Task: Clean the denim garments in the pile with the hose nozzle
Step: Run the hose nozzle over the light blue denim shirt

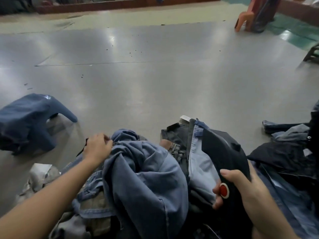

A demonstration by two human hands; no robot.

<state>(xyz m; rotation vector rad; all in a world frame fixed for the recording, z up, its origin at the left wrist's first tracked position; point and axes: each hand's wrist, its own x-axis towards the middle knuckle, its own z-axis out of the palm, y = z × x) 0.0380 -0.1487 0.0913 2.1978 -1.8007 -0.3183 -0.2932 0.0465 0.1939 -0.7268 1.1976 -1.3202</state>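
Observation:
A heap of denim garments (145, 171) lies on the floor right in front of me, mostly faded blue with darker pieces to the right. My left hand (97, 146) grips a fold at the far left edge of the top blue garment. My right hand (241, 188) holds a black hose nozzle (224, 150) by its handle, with a red button (223, 190) by my fingers. The nozzle's wide head points away from me over a light blue garment (198, 163).
A separate blue garment (29, 121) lies alone on the grey floor (155, 75) at the left. More dark denim (290, 145) is piled at the right. An orange plastic chair (245, 18) stands far back right, and a dark stool leg (312, 54) shows at the right edge.

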